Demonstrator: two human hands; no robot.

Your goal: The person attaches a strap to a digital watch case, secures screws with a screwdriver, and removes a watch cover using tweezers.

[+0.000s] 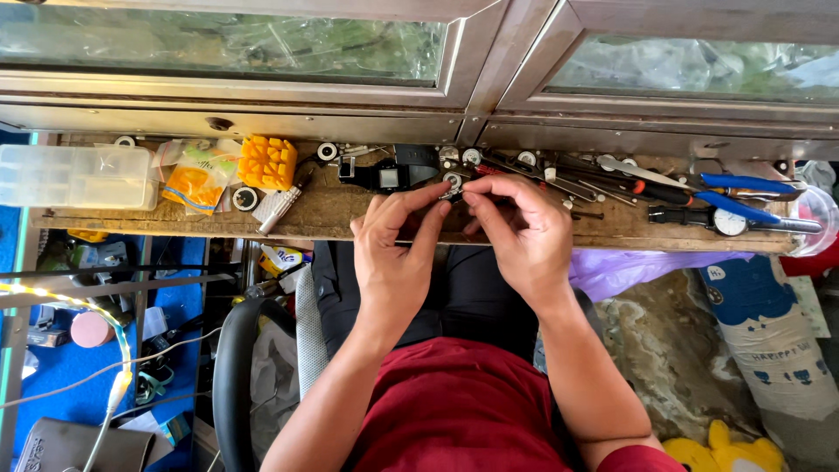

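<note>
My left hand (395, 238) and my right hand (517, 229) meet over the front edge of a narrow wooden workbench (332, 218). Between the fingertips of both hands sits a small silvery metal part (454, 189), mostly hidden by the fingers; what it is cannot be told. A black digital wristwatch (384, 175) lies on the bench just beyond my left hand. Screwdrivers and thin metal tools (603, 179) lie just past my right hand.
On the bench: a clear plastic box (74, 175) at far left, orange packets (194, 179), a yellow block (266, 163), blue-handled pliers (743, 197), a watch with a black strap (725, 223). Glass cabinet panels (227, 44) stand behind. A chair (236, 367) and clutter lie lower left.
</note>
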